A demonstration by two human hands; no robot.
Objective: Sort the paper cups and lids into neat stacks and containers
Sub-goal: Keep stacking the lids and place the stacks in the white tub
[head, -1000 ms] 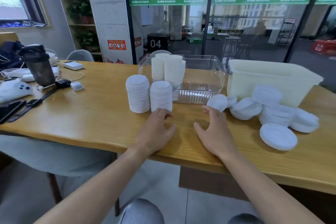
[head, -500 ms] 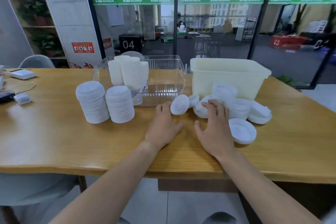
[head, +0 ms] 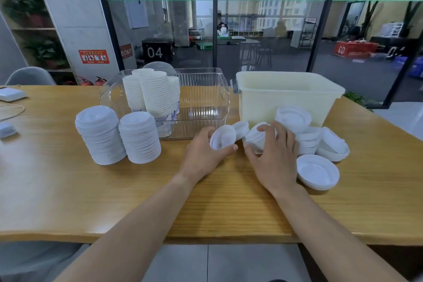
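My left hand grips a single white lid, tilted up on its edge, just in front of the clear bin. My right hand curls its fingers over a small clump of white lids at the left end of a loose lid pile. One lid lies upside down to the right of that hand. Two neat lid stacks stand to the left. Stacked paper cups sit inside the clear bin.
A cream plastic tub stands behind the lid pile, to the right of the clear bin. A white device and a cable lie at the table's far left. The wooden table's front edge runs below my forearms. Glass partitions are behind.
The view has swung right. My left hand moved from the lid stacks to the tilted lid and took hold of it. My right hand reached further into the loose pile.
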